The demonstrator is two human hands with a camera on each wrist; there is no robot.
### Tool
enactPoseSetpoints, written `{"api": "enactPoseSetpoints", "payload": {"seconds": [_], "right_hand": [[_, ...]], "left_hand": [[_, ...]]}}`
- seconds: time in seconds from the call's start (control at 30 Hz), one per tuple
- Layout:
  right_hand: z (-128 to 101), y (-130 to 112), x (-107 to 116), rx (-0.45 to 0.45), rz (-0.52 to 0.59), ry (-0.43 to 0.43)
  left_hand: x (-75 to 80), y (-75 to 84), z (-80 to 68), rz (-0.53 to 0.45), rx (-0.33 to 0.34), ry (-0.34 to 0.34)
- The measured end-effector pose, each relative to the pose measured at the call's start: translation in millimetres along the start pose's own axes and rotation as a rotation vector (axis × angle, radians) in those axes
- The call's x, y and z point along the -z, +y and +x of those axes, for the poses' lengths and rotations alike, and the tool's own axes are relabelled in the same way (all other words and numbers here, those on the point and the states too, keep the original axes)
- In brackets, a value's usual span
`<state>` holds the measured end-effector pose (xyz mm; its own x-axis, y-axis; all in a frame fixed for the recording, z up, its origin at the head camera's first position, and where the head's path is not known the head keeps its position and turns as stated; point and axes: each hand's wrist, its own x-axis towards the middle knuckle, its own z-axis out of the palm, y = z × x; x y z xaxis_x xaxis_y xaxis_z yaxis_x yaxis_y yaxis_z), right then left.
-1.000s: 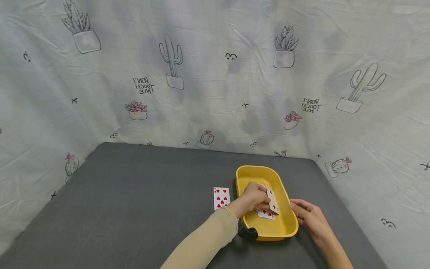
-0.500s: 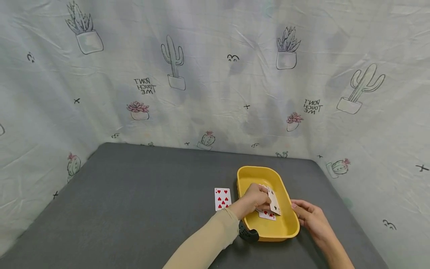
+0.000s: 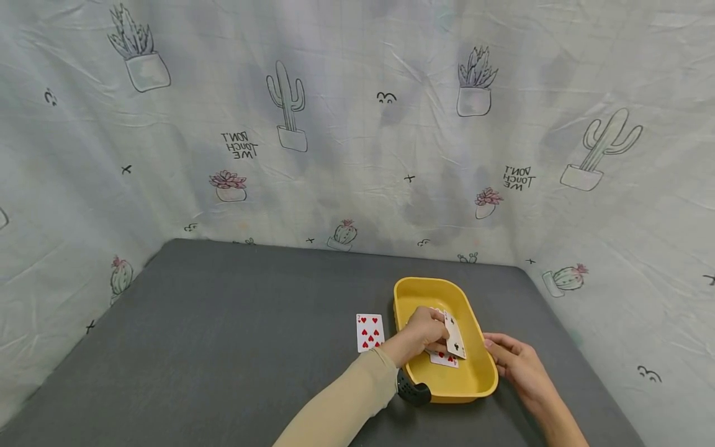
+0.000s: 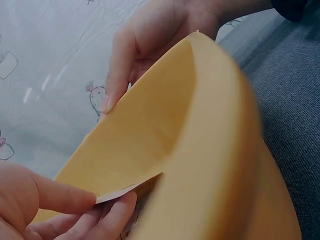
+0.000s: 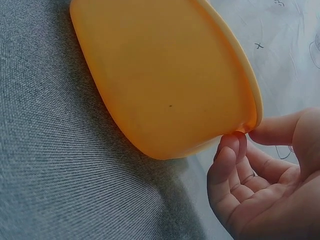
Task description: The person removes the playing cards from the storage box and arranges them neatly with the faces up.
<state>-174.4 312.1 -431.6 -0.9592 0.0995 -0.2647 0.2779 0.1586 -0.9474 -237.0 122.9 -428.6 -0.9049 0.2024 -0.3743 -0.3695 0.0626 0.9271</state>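
Observation:
Inside the yellow plastic tray [image 3: 481, 379], my left hand [image 3: 422, 328] pinches a playing card [image 3: 455, 338] with black pips, tilted up off the cards below. In the left wrist view the card's thin edge [image 4: 117, 194] runs between thumb and fingers. A red-pip card [image 3: 445, 360] lies under it on the tray floor, partly covered by the hand. My right hand [image 3: 518, 361] holds the tray's right side. The right wrist view shows that hand's thumb and fingertips [image 5: 227, 157] pinching the rim.
A seven of hearts [image 3: 370, 331] lies face up on the dark grey tabletop [image 3: 223, 347], left of the tray, its lower edge by my left forearm. A black band [image 3: 412, 390] circles my left wrist. Behind the table hangs a pale cactus-print cloth [image 3: 346, 124].

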Motion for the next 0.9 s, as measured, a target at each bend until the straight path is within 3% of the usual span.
{"api": "enactPoseSetpoints", "payload": {"seconds": [0.1, 0.23, 0.37, 0.47, 0.67, 0.9], "right_hand": [[0, 1, -1, -0.002, -0.004, 0.002], [1, 3, -3, -0.005, -0.027, 0.018], [0, 0, -4, -0.005, -0.048, 0.038], [-2, -2, -5, 0.003, -0.050, 0.039], [-2, -3, -4, -0.003, -0.044, 0.026], [-3, -1, -2, -0.013, -0.024, 0.023]], "left_hand": [[0.8, -2.2, 1.2, 0.060, -0.037, 0.041], [3.1, -2.7, 2.6, 0.151, -0.143, 0.125], [7.5, 10.0, -3.0, 0.185, -0.226, 0.174], [17.4, 24.8, -12.0, 0.147, -0.264, 0.157], [55.0, 42.6, -32.3, -0.025, -0.351, 0.027], [100.1, 46.6, -52.6, -0.041, -0.397, -0.030]]}}
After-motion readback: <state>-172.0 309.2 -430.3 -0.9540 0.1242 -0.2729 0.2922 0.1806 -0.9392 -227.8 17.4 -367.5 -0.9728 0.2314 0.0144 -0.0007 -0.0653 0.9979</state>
